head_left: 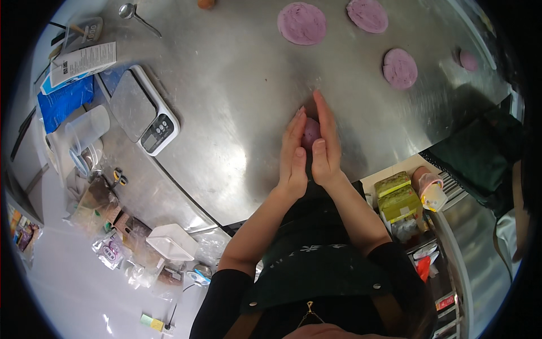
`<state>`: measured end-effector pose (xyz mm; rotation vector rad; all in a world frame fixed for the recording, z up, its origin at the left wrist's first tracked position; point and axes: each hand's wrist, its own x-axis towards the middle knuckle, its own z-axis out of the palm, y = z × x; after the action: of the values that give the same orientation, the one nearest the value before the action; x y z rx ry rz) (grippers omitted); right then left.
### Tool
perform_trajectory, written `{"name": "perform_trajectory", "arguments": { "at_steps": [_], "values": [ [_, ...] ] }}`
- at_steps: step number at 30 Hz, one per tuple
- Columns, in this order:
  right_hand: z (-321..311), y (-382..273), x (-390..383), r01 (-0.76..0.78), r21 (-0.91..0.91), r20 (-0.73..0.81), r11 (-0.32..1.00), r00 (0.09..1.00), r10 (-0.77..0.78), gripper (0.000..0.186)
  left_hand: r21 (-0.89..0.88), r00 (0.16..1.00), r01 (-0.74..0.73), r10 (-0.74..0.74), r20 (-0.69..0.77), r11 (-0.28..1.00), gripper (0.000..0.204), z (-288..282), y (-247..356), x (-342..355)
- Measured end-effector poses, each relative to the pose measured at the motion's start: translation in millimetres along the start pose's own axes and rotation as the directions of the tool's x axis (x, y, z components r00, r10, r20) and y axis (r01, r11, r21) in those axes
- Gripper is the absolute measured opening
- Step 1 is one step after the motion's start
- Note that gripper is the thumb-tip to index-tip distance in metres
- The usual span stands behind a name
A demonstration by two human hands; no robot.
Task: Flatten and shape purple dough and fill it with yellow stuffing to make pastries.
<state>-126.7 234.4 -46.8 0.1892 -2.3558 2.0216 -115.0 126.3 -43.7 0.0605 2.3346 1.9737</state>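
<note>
Between my two palms, close to the near edge of the steel table [226, 62], is a ball of purple dough [310, 134]. My left hand [293, 152] cups its left side with the fingers held straight together. My right hand [327, 138] lies along the other side, fingers pointing away from me. Farther off lie flattened purple dough rounds: a large one [302, 23], a second [367, 15] at the far right, and a third [400, 68] nearer. A small purple dough ball [468, 60] sits by the right edge.
To the left stands a white digital scale [144, 110], with a metal scoop [135, 16] beyond it. A clear plastic jug [87, 133], a blue bag [65, 101] and a white tub [171, 243] crowd the left side. Green packages [400, 198] sit on a shelf below the table at right.
</note>
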Motion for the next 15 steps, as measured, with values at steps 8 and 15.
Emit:
{"name": "perform_trajectory", "arguments": {
  "at_steps": [8,15],
  "values": [
    [13,-8,-19,-0.058,-0.021,-0.128,0.998,0.990,0.055,0.062,-0.018,0.989,-0.006,0.009,0.146,1.000,0.059,0,5,1],
    [11,-2,-25,-0.010,-0.036,-0.155,0.999,0.988,0.004,0.059,-0.155,0.990,0.105,-0.089,0.106,0.982,0.062,-5,-1,3]
  ]
}}
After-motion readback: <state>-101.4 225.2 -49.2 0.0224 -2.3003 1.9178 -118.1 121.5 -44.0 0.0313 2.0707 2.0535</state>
